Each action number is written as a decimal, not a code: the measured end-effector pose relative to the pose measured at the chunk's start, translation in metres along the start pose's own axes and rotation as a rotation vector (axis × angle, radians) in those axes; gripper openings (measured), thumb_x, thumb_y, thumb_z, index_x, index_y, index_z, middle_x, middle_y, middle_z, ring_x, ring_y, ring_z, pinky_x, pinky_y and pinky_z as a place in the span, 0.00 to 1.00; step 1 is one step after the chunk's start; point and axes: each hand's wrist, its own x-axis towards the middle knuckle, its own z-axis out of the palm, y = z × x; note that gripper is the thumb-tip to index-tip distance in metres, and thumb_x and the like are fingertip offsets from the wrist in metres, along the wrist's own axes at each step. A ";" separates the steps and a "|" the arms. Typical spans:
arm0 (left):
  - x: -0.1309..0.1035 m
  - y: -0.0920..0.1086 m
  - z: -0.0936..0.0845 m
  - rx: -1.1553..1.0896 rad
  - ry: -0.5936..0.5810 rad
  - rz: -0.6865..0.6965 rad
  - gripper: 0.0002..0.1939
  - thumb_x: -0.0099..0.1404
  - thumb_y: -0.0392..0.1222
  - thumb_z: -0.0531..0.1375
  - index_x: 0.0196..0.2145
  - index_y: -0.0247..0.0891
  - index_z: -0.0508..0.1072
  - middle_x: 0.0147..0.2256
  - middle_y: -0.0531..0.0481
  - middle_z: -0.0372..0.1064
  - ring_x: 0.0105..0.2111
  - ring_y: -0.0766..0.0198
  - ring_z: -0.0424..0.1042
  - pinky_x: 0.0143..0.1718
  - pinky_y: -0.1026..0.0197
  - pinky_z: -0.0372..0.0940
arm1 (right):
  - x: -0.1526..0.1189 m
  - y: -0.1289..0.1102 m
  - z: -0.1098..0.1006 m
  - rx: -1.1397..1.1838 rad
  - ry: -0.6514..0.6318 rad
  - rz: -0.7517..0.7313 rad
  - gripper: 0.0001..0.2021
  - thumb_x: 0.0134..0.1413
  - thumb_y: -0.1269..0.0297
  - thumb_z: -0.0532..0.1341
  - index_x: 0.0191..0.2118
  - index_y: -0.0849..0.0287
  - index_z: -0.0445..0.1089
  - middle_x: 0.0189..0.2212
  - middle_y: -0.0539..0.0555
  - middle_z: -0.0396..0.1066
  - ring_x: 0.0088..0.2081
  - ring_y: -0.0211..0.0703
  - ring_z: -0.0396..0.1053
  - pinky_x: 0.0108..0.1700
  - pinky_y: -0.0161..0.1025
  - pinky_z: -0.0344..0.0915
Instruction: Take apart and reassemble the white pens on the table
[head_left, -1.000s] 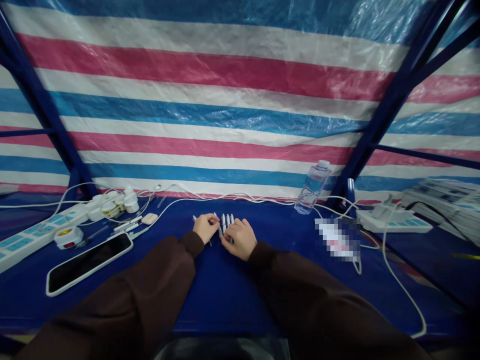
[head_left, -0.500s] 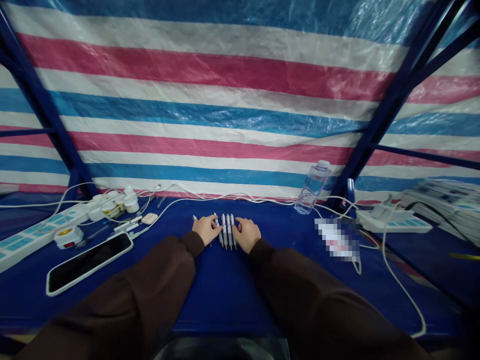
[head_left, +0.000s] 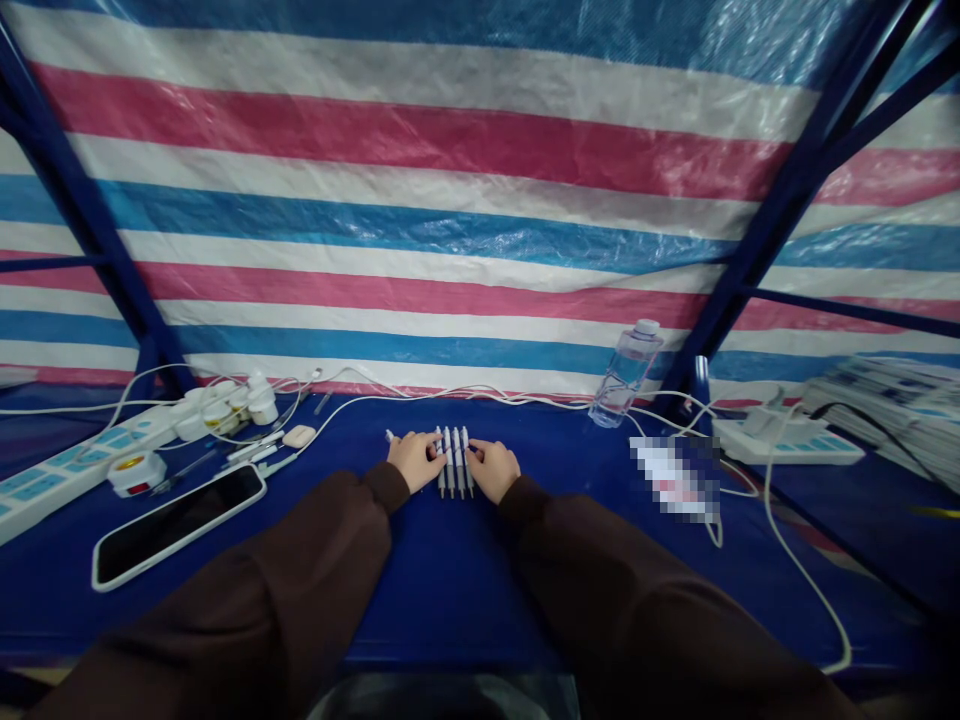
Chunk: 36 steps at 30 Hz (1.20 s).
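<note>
It looks like a makeshift workstation, perhaps in a workshop or storeroom; which one, I cannot tell. Striped plastic tarp [head_left: 450, 235] serves as the wall, behind a blue metal frame [head_left: 780, 210]. The blue tabletop [head_left: 450, 590] carries power strips [head_left: 112, 440], chargers [head_left: 261, 402], loose cables [head_left: 517, 401], a phone [head_left: 180, 525], pens [head_left: 460, 470] and a water bottle [head_left: 624, 380], with stacked papers [head_left: 892, 405] at far right.

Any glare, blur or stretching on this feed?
Head view: glare flecks the striped sheet, strongest upper right. Head view again: the right sleeve sinks into shadow, edges look wide-angle stretched, the pens are small and slightly soft, and a patch at right is pixelated.
</note>
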 end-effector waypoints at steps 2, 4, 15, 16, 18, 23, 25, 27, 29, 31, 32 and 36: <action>0.000 0.000 0.001 0.005 -0.001 0.015 0.14 0.55 0.44 0.55 0.40 0.43 0.72 0.28 0.53 0.71 0.35 0.56 0.66 0.40 0.53 0.56 | 0.000 0.000 -0.001 0.014 -0.006 -0.004 0.14 0.55 0.62 0.51 0.42 0.53 0.71 0.22 0.49 0.70 0.31 0.40 0.66 0.30 0.33 0.50; 0.000 0.000 0.001 0.003 -0.001 0.022 0.15 0.56 0.44 0.55 0.41 0.43 0.71 0.28 0.53 0.71 0.35 0.56 0.66 0.39 0.53 0.56 | 0.000 0.000 -0.001 0.024 -0.007 -0.004 0.14 0.55 0.62 0.52 0.42 0.53 0.71 0.22 0.49 0.70 0.30 0.39 0.66 0.30 0.33 0.50; 0.000 0.000 0.003 -0.009 0.027 0.025 0.14 0.58 0.44 0.53 0.42 0.42 0.70 0.30 0.51 0.70 0.36 0.57 0.66 0.39 0.55 0.55 | 0.002 0.004 0.004 0.039 0.007 -0.016 0.14 0.55 0.61 0.52 0.43 0.53 0.71 0.21 0.48 0.70 0.29 0.38 0.67 0.30 0.32 0.51; 0.000 0.000 0.002 0.001 0.028 0.023 0.14 0.58 0.44 0.53 0.42 0.42 0.69 0.30 0.51 0.70 0.36 0.57 0.66 0.39 0.55 0.55 | 0.003 0.005 0.004 0.044 0.010 -0.016 0.14 0.55 0.61 0.52 0.43 0.53 0.71 0.21 0.48 0.70 0.29 0.38 0.67 0.30 0.32 0.51; -0.001 0.000 0.000 0.049 0.050 0.015 0.14 0.60 0.43 0.51 0.42 0.41 0.69 0.32 0.50 0.71 0.37 0.56 0.66 0.39 0.55 0.55 | 0.003 0.006 0.005 0.054 0.016 -0.019 0.14 0.54 0.61 0.52 0.43 0.54 0.71 0.21 0.48 0.70 0.29 0.39 0.67 0.30 0.32 0.51; -0.005 0.004 -0.010 0.298 0.157 -0.026 0.17 0.62 0.39 0.47 0.46 0.36 0.65 0.32 0.42 0.72 0.35 0.55 0.69 0.41 0.53 0.53 | 0.004 0.007 0.006 0.063 0.026 -0.014 0.15 0.54 0.60 0.52 0.44 0.56 0.71 0.22 0.49 0.71 0.30 0.39 0.67 0.30 0.32 0.52; -0.006 0.004 -0.011 0.387 0.132 -0.076 0.21 0.61 0.40 0.46 0.51 0.31 0.60 0.27 0.41 0.72 0.30 0.55 0.70 0.43 0.50 0.52 | 0.003 0.006 0.006 0.055 0.020 -0.008 0.15 0.54 0.60 0.52 0.44 0.55 0.71 0.22 0.49 0.71 0.30 0.39 0.67 0.31 0.32 0.52; -0.008 0.003 -0.011 0.446 0.094 -0.126 0.26 0.60 0.40 0.46 0.54 0.25 0.56 0.24 0.39 0.72 0.27 0.53 0.71 0.44 0.47 0.51 | 0.003 0.005 0.005 0.048 0.017 -0.001 0.15 0.55 0.60 0.52 0.43 0.55 0.71 0.22 0.49 0.71 0.31 0.39 0.68 0.31 0.32 0.53; -0.008 0.001 -0.010 0.466 0.053 -0.167 0.28 0.59 0.40 0.47 0.55 0.21 0.53 0.25 0.37 0.72 0.28 0.52 0.71 0.45 0.46 0.50 | 0.003 0.004 0.005 0.047 0.017 0.005 0.15 0.55 0.60 0.52 0.43 0.55 0.71 0.22 0.49 0.71 0.31 0.40 0.68 0.31 0.32 0.53; -0.008 0.000 -0.009 0.462 0.008 -0.191 0.29 0.58 0.37 0.47 0.56 0.21 0.52 0.26 0.35 0.72 0.29 0.51 0.72 0.45 0.46 0.51 | 0.003 0.004 0.004 0.055 0.017 0.009 0.15 0.54 0.59 0.52 0.43 0.56 0.71 0.22 0.49 0.71 0.32 0.40 0.68 0.32 0.32 0.53; -0.008 -0.001 -0.009 0.460 -0.011 -0.195 0.30 0.57 0.36 0.48 0.57 0.21 0.51 0.27 0.35 0.72 0.30 0.51 0.72 0.45 0.46 0.52 | 0.003 0.004 0.004 0.062 0.018 0.012 0.15 0.54 0.59 0.52 0.43 0.55 0.71 0.22 0.49 0.71 0.32 0.40 0.68 0.33 0.32 0.54; -0.006 -0.001 -0.011 0.468 -0.023 -0.177 0.35 0.54 0.31 0.49 0.59 0.24 0.46 0.29 0.36 0.73 0.32 0.51 0.72 0.43 0.49 0.54 | 0.002 0.003 0.002 0.090 0.009 0.033 0.17 0.55 0.58 0.51 0.46 0.56 0.70 0.23 0.49 0.71 0.34 0.42 0.68 0.35 0.33 0.55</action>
